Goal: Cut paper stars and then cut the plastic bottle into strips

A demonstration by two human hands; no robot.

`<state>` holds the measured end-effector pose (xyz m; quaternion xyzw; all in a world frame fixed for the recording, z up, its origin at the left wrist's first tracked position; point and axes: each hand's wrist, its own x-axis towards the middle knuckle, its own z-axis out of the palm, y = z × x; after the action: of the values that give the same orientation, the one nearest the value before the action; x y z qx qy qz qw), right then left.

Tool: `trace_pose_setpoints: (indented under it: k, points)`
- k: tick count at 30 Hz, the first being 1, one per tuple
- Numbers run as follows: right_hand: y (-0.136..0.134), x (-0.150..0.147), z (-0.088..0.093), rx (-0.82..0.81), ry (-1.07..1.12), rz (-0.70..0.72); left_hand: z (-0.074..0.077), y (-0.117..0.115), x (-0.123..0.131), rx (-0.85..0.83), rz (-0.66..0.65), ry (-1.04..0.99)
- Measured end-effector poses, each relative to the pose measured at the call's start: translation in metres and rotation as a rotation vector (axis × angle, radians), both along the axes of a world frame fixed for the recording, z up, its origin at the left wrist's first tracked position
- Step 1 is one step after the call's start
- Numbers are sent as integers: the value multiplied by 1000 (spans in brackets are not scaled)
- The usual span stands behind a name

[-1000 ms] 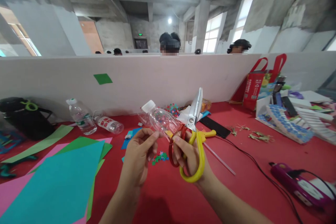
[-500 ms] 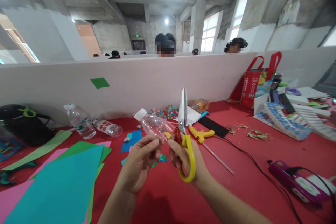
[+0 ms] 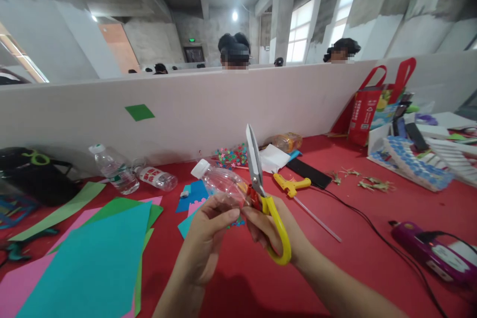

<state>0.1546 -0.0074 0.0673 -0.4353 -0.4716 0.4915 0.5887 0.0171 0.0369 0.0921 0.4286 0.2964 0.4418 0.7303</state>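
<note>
A clear plastic bottle [image 3: 222,180] with a white cap points up and to the left, in front of my hands. The fingers of my left hand [image 3: 212,223] are closed on its near part. In my right hand [image 3: 270,221] are scissors [image 3: 255,154] with yellow handles, their blades together and pointing upward. The fingertips of this hand meet the near end of the bottle, by some red and yellow bits whose kind I cannot make out. Just beyond the scissors lies a yellow glue gun [image 3: 291,185] with a clear glue stick in it.
Coloured paper sheets [image 3: 89,258] lie at left, below two more bottles [image 3: 115,171]. Small coloured stars [image 3: 231,155] are heaped by the white partition [image 3: 194,109]. A cord runs right, near a purple power strip [image 3: 428,248]. A red bag [image 3: 367,114] stands far right.
The view has shifted slightly. My hands have moved a little to the right in view with the bottle and scissors, and the blades lean more to the left.
</note>
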Motion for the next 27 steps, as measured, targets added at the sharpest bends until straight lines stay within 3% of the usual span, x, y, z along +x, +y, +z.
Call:
trace_pose_setpoints:
  k: [5,11,19,27]
  points:
    - [-2,17,-5,-12,-204,75,20,6,-10,-82,185,-27]
    - [-19,32,10,80,-478,250,30,20,-46,-41,317,-87]
    - [-24,16,8,17,-712,336,25,29,-67,49,348,-220]
    - [-26,9,12,11,-695,309,25,19,-55,46,315,-180]
